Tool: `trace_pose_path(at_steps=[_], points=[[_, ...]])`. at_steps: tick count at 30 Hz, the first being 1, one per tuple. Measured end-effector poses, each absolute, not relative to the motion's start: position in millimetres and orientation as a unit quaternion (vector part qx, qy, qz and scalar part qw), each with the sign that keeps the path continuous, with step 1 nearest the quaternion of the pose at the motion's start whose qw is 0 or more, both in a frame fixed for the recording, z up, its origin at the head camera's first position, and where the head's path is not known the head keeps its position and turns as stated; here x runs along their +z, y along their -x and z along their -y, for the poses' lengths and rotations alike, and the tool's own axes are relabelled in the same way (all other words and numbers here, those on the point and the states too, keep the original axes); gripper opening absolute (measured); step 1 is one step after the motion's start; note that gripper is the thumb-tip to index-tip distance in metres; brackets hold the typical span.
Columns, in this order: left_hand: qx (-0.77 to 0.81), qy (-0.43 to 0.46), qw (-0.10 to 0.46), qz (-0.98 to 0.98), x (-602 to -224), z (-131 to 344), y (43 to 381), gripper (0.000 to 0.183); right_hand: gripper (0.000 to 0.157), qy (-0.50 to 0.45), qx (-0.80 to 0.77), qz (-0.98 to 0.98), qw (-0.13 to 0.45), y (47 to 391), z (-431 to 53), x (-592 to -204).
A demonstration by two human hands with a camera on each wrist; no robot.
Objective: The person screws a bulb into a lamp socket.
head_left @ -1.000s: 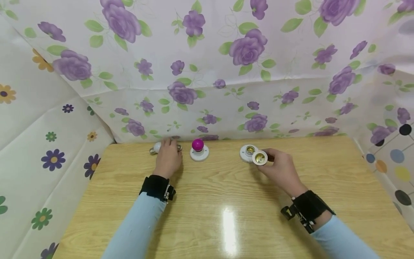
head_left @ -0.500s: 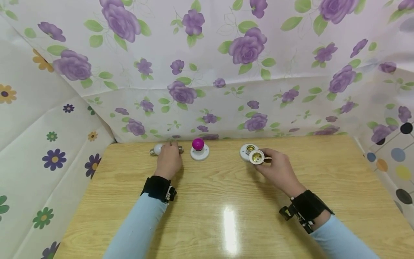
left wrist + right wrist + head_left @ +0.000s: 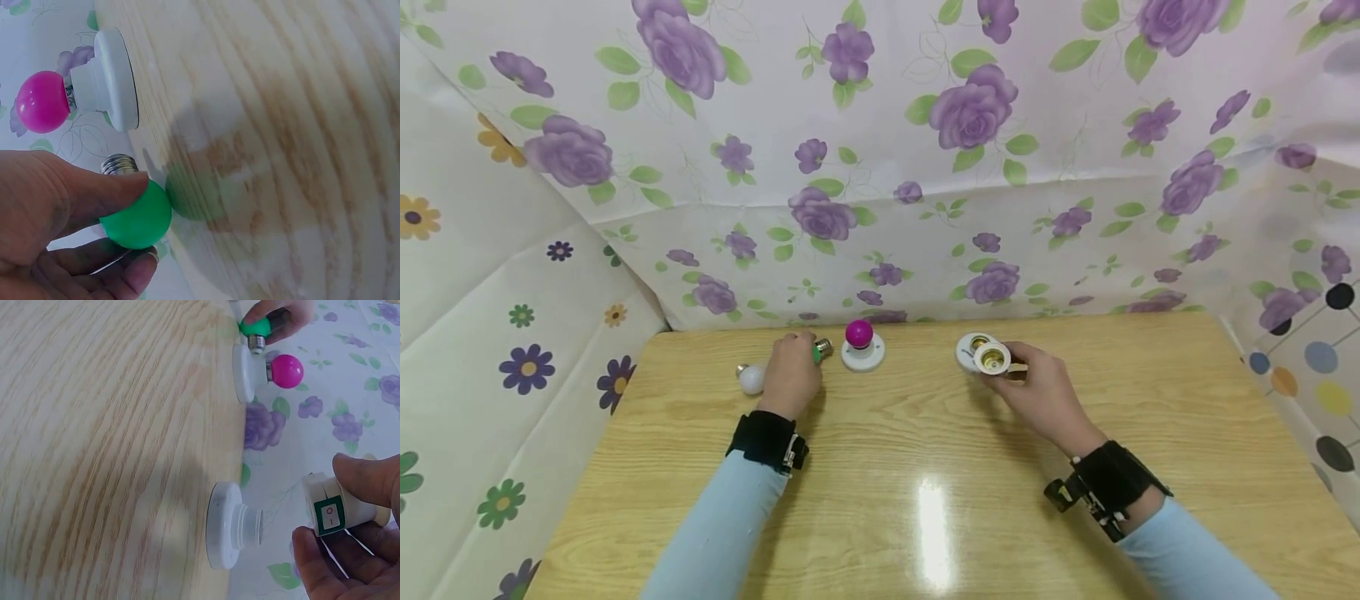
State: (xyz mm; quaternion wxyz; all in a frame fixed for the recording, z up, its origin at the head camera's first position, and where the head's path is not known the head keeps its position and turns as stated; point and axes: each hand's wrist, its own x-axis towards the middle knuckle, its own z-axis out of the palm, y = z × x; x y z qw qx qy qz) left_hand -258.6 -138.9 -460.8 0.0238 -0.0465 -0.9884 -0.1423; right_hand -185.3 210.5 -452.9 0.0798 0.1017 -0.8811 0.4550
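My left hand (image 3: 792, 377) pinches a green light bulb (image 3: 141, 215) between thumb and fingers, low over the wooden table, its metal screw base (image 3: 119, 164) facing the pink bulb. Beside that hand lies a white bulb (image 3: 752, 380), partly covered by it in the head view. My right hand (image 3: 1040, 385) grips a white lamp socket (image 3: 334, 506) with a green-framed rocker switch (image 3: 329, 514). In the head view its brass-coloured opening faces up. The held socket is above and apart from a round white lamp holder (image 3: 225, 525) on the table.
A pink bulb (image 3: 859, 334) stands upright in another round white lamp holder (image 3: 863, 359), between the two hands. Behind the wooden table (image 3: 880, 467) hangs a flowered cloth (image 3: 880, 250), close to its back edge.
The white bulb has rolled left and nearer, away from the back edge. The green bulb now shows at my left hand's right side. My right hand has brought the socket slightly left.
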Motion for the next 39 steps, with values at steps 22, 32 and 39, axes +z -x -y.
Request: trace_pose_path(at_steps=[22,32,39], points=[[-0.226,0.027,0.103,0.968,-439.4,137.2,244.8,0.041,0.038,-0.103,0.533,0.838,0.059,180.4,-198.8,-454.4],[-0.311,0.053,0.148,0.937,-407.7,118.0,229.5,0.045,0.038,-0.113,0.552,0.825,0.044,180.6,-194.0,-457.1],[-0.357,0.101,0.189,0.909,-385.9,99.0,215.2,0.042,0.034,-0.148,0.536,0.828,0.077,181.0,-192.4,-456.6]])
